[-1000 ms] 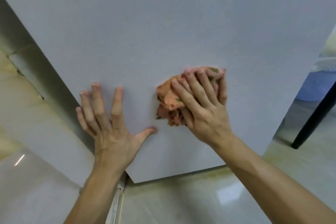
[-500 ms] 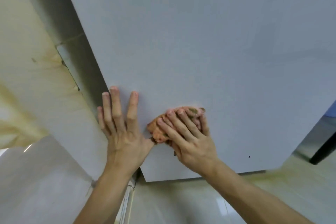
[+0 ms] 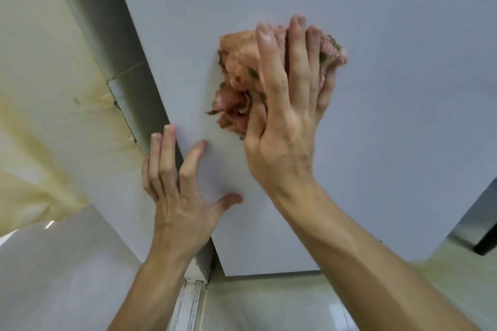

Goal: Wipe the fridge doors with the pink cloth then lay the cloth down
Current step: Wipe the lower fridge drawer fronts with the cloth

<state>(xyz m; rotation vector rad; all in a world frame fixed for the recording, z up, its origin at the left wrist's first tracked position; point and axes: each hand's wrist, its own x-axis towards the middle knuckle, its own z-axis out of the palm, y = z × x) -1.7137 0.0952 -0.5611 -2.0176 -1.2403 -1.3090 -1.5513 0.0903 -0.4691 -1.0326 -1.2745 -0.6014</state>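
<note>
The pale grey fridge door [image 3: 376, 129] fills most of the view, and its bottom edge sits just above the floor. The bunched pink cloth [image 3: 239, 62] lies against the door's upper middle. My right hand [image 3: 285, 121] presses the cloth to the door. Its long fingers lie over the top of the cloth, its thumb is tucked into the folds, and its little finger curls round the right side. My left hand [image 3: 183, 191] rests flat on the door near its left edge, with fingers straight and spread, holding nothing.
A cream wall [image 3: 45, 115] and the fridge's shadowed side [image 3: 107, 35] lie to the left. Glossy pale floor tiles [image 3: 67, 277] run below, with a white strip [image 3: 191, 301] at the fridge's foot. A dark object [image 3: 486, 244] sits at the right edge.
My right hand has slid the cloth up the door, away from the bottom edge. My left hand has shifted to the door's left edge, two fingers now past it.
</note>
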